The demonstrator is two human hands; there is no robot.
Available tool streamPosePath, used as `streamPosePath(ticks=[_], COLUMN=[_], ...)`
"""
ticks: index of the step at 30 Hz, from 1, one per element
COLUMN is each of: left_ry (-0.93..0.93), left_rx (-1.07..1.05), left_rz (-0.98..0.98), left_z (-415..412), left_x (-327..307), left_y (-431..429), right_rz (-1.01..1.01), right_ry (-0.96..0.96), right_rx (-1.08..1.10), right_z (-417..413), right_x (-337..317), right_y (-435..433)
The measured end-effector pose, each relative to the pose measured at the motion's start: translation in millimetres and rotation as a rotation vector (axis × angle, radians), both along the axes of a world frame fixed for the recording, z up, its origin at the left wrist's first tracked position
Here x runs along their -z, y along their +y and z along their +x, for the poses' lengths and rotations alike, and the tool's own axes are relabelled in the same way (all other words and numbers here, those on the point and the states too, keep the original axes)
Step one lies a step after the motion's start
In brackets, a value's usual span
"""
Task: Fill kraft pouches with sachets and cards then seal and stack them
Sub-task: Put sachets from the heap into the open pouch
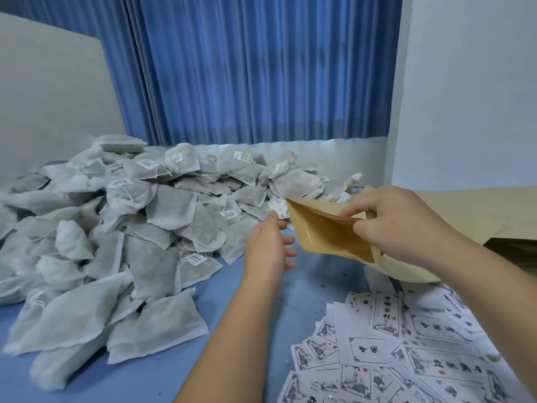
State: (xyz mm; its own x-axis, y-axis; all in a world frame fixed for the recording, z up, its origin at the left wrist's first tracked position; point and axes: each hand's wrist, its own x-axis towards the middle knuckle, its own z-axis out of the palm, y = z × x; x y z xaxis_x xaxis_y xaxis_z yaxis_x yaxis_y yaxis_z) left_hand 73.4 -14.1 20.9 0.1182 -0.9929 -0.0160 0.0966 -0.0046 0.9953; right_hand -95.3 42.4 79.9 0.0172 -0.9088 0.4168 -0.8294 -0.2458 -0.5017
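My right hand point(398, 225) pinches the top edge of a kraft pouch point(325, 231) and holds it in the air above the blue table, its mouth turned toward the left. My left hand point(268, 245) hovers just left of the pouch with relaxed fingers, holding nothing. A large heap of white mesh sachets point(122, 228) with small paper tags covers the left half of the table. Printed white cards point(406, 350) lie scattered at the lower right.
A tan cardboard box point(465, 210) stands at the right, behind my right arm. A white board point(52, 112) leans at the back left, and a blue curtain point(255, 68) hangs behind the table. Bare blue tabletop point(313, 289) shows between the sachets and the cards.
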Motion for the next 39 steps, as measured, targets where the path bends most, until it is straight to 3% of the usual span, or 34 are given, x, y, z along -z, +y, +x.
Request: streamPosePath(ticks=[3, 8, 11, 15, 19, 26, 30, 36, 39], left_ry=[-0.731, -1.876, -2.197, -2.18, -2.064, -1.989, -1.93, -1.815, -1.544], left_rx=[-0.242, -0.178, -0.076, -0.102, 0.038, -0.087, -0.09, -0.195, -0.184], left_rz=[-0.171, -0.347, -0.321, -0.009, -0.018, -0.076, 0.057, -0.289, -0.485], left_z=[25.8, 84.9, 119.2, 146.4, 151.0, 155.3, 160.3, 151.3, 134.2], left_x=[11.3, -2.4, -16.0, -30.1, -25.6, -27.7, -19.0, -17.6, -18.9], left_y=[-15.9, -43.9, -59.7, -73.3, -82.7, -101.6, -110.8, -106.2, -93.5], right_rz=[0.003, 0.035, 0.035, 0.031, 0.037, 0.024, 0.013, 0.011, 0.022], right_ry=[-0.015, -0.001, -0.011, 0.0, 0.014, 0.035, 0.036, 0.028, 0.014], right_rx=[-0.008, -0.034, -0.06, -0.085, -0.091, -0.084, -0.102, -0.11, -0.104], right_z=[-2.3, -2.7, -3.1, -2.8, -3.9, -5.5, -4.7, -5.5, -7.8], right_x=[0.4, 3.6, 7.1, 8.5, 7.9, 7.8, 10.3, 10.4, 10.0], right_y=[-0.3, -4.7, -6.8, -8.9, -7.8, -9.1, -9.4, -10.5, -11.1])
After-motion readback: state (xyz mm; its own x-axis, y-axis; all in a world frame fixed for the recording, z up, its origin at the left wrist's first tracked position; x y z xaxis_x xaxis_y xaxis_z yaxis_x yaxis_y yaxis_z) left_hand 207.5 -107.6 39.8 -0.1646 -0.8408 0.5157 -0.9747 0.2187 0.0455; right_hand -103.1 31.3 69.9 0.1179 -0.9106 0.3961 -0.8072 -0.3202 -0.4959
